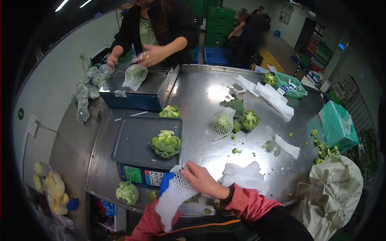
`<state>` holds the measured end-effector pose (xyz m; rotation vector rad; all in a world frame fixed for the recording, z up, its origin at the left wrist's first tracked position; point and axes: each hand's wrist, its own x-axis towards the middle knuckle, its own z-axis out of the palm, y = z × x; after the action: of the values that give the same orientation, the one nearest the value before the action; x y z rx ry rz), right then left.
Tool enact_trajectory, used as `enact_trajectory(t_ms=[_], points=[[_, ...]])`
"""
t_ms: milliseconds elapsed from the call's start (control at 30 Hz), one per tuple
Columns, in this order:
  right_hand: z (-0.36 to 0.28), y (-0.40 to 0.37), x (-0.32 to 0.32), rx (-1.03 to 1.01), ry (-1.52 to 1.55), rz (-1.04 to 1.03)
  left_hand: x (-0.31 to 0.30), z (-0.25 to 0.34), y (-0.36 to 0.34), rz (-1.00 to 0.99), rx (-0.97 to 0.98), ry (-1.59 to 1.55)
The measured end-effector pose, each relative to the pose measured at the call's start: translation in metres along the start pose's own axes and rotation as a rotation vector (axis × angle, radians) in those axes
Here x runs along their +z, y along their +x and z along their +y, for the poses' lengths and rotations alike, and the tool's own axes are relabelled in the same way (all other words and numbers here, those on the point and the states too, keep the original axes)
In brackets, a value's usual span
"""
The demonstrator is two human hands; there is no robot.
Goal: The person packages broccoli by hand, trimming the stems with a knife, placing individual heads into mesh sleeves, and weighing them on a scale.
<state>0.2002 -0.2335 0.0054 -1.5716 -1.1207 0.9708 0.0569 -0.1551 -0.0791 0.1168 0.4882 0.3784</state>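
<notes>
A white foam net sleeve (179, 188) hangs over my left hand and red checked cuff. My left hand (165, 184), in a blue glove, grips the net; its fingers are mostly hidden behind the mesh. With bare fingers closed, my right hand (201, 178) pinches the upper edge of the net. Just beyond them, a broccoli head (166, 144) rests on the dark pan of a digital scale (130, 138). Another broccoli head (127, 193) lies at the scale's front left.
Across the steel table (193, 96), a person handles a netted broccoli (136, 76) on a wrapping machine (136, 100). Wrapped heads (93, 80) pile at left. Flat foam nets (243, 176), a netted broccoli (222, 121), a green basket (291, 85) and a pale sack (333, 193) lie right.
</notes>
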Motion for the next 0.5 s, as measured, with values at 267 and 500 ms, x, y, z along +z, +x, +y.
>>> enact_trajectory(t_ms=[267,500], points=[[0.027,0.0,0.002,0.301,0.231,-0.643,0.007,0.019,-0.006,0.113,0.13,0.205],[0.038,0.049,-0.059,0.306,1.074,-0.14,0.05,0.074,-0.037,-0.132,-0.248,1.086]])
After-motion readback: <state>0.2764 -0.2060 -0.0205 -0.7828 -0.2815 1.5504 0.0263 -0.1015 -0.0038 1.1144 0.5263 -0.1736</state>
